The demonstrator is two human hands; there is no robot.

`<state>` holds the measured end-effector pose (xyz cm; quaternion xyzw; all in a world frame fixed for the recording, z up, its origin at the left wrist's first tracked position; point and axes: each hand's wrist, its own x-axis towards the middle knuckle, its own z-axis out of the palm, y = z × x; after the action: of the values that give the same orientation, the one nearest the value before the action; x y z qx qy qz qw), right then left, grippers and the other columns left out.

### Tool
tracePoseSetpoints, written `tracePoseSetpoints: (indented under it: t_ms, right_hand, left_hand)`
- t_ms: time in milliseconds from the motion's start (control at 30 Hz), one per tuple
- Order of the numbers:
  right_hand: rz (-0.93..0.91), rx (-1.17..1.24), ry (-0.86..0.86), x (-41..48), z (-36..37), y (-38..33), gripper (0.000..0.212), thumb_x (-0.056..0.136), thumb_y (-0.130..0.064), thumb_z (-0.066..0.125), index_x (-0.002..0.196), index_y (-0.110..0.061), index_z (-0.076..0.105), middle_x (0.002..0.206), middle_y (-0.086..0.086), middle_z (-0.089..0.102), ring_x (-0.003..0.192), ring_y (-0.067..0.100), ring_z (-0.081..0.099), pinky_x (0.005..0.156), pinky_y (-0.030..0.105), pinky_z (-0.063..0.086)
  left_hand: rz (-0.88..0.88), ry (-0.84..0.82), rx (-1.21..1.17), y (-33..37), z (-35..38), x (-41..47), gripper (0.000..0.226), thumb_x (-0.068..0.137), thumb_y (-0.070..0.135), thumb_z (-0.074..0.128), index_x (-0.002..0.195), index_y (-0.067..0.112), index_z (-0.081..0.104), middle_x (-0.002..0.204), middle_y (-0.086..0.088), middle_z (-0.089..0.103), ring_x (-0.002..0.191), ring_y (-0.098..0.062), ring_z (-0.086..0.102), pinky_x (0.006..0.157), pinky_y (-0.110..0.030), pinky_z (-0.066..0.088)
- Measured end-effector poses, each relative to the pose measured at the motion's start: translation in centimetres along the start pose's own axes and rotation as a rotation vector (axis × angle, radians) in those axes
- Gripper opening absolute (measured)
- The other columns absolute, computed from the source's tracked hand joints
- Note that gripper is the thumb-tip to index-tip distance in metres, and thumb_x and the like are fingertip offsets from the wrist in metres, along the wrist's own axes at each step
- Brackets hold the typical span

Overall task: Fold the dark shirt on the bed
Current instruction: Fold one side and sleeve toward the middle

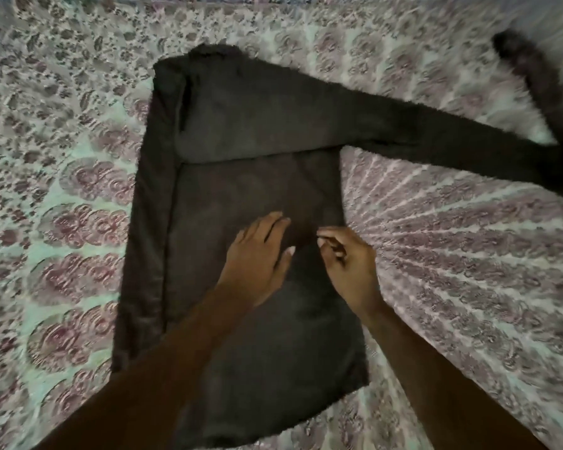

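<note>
Fig.: I'm pressing L hand [257, 254] flat, anchoring dark shirt [241, 125]; R hand [348, 259], at its 3 o'clock, pinching fabric.

Both forearms [163, 368], at seven and five o'clock, are going bare; the left hand [257, 254] and right hand [350, 266] are showing pale fingernails [290, 251].

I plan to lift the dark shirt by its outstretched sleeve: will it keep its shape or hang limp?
Probably limp: the dark shirt lies flat on the bedspread with soft folds, so it would likely sag and unfold. The long sleeve would probably trail. It seems light, as the right hand appears to pinch its cloth lightly.
</note>
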<state>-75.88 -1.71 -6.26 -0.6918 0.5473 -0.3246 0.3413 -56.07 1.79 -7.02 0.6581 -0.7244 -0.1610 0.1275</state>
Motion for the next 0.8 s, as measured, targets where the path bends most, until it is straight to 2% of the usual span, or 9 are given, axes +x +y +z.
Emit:
tracePoseSetpoints:
  t_ms: [33, 167, 267, 367, 433, 533, 667, 733, 800]
  right_hand:
    - [0.04, 0.014, 0.017, 1.2, -1.4, 0.7, 0.02, 0.095, -0.001, 0.064, 0.111, -0.005, 0.073, 0.107, 0.008, 0.073, 0.091, 0.018, 0.072, 0.079, 0.015, 0.056]
    - [0.034, -0.18, -0.092, 6.2, -6.6, 4.0, 0.032, 0.092, -0.021, 0.051, 0.115, -0.01, 0.07, 0.11, 0.007, 0.067, 0.093, 0.024, 0.067, 0.082, 0.04, 0.059]
    - [0.021, -0.317, -0.173, 9.8, -9.7, 6.0, 0.032, 0.095, -0.022, 0.054, 0.123, -0.012, 0.066, 0.12, 0.006, 0.063, 0.103, 0.024, 0.064, 0.087, 0.04, 0.057]
    - [-0.01, -0.578, -0.189, 13.2, -11.0, 8.0, 0.028, 0.096, -0.022, 0.06, 0.122, -0.013, 0.065, 0.117, 0.006, 0.063, 0.097, 0.026, 0.066, 0.076, 0.032, 0.051]
    - [0.021, -0.666, -0.097, 15.7, -11.3, 8.9, 0.031, 0.099, -0.029, 0.057, 0.124, -0.012, 0.064, 0.116, 0.008, 0.062, 0.098, 0.027, 0.066, 0.081, 0.034, 0.051]
    - [0.217, -0.613, 0.072, 20.2, -10.6, 9.7, 0.043, 0.102, -0.042, 0.051, 0.131, -0.012, 0.059, 0.128, 0.014, 0.057, 0.116, 0.033, 0.058, 0.099, 0.051, 0.049]
    - [0.668, -0.305, 0.18, 25.5, -10.0, 8.9, 0.072, 0.093, -0.054, 0.064, 0.149, -0.014, 0.042, 0.152, 0.017, 0.04, 0.139, 0.041, 0.039, 0.108, 0.064, 0.035]
    - [0.771, -0.25, 0.191, 27.1, -9.4, 9.0, 0.09, 0.087, -0.059, 0.071, 0.154, -0.015, 0.032, 0.158, 0.015, 0.036, 0.144, 0.041, 0.035, 0.111, 0.067, 0.027]
    - [0.815, -0.161, 0.253, 28.0, -8.9, 9.2, 0.092, 0.081, -0.052, 0.081, 0.149, -0.01, 0.036, 0.152, 0.016, 0.047, 0.139, 0.039, 0.045, 0.112, 0.06, 0.034]
  left_hand:
    - [-0.001, -0.019, 0.028, 0.9, 0.3, 2.5, 0.062, 0.102, 0.047, 0.038, 0.154, 0.013, 0.043, 0.162, -0.008, 0.04, 0.143, -0.029, 0.045, 0.11, -0.046, 0.042]
    - [-0.033, -0.079, 0.116, 4.2, 0.8, 11.8, 0.075, 0.1, 0.05, 0.048, 0.163, 0.017, 0.024, 0.171, -0.005, 0.02, 0.154, -0.029, 0.029, 0.118, -0.053, 0.035]
    - [-0.148, -0.126, 0.098, 6.0, 1.0, 17.9, 0.088, 0.095, 0.054, 0.059, 0.165, 0.024, 0.014, 0.174, 0.002, 0.003, 0.159, -0.028, 0.011, 0.124, -0.057, 0.021]
    - [-0.263, -0.18, 0.117, 6.6, 1.6, 21.8, 0.101, 0.089, 0.061, 0.063, 0.165, 0.025, 0.008, 0.174, 0.002, 0.003, 0.161, -0.026, 0.003, 0.126, -0.055, 0.01]
    - [-0.304, -0.251, 0.14, 6.3, 2.2, 22.8, 0.105, 0.086, 0.064, 0.065, 0.165, 0.026, 0.008, 0.174, 0.001, 0.004, 0.161, -0.025, 0.003, 0.127, -0.055, 0.01]
    - [-0.324, -0.3, 0.142, 5.2, 3.6, 22.4, 0.105, 0.086, 0.072, 0.06, 0.165, 0.031, 0.004, 0.175, 0.005, -0.002, 0.161, -0.023, 0.003, 0.127, -0.056, 0.011]
    - [-0.306, -0.279, 0.141, 4.5, 4.4, 22.0, 0.108, 0.085, 0.078, 0.057, 0.165, 0.034, 0.001, 0.174, 0.007, -0.005, 0.161, -0.022, 0.0, 0.126, -0.061, 0.001]
    - [-0.303, -0.263, 0.13, 4.2, 4.5, 22.2, 0.11, 0.082, 0.078, 0.061, 0.165, 0.033, 0.004, 0.174, 0.006, -0.001, 0.161, -0.023, 0.002, 0.126, -0.062, -0.001]
    - [-0.296, -0.258, 0.123, 4.1, 4.4, 22.4, 0.111, 0.081, 0.077, 0.065, 0.165, 0.032, 0.006, 0.174, 0.006, 0.001, 0.161, -0.024, 0.004, 0.127, -0.061, -0.001]
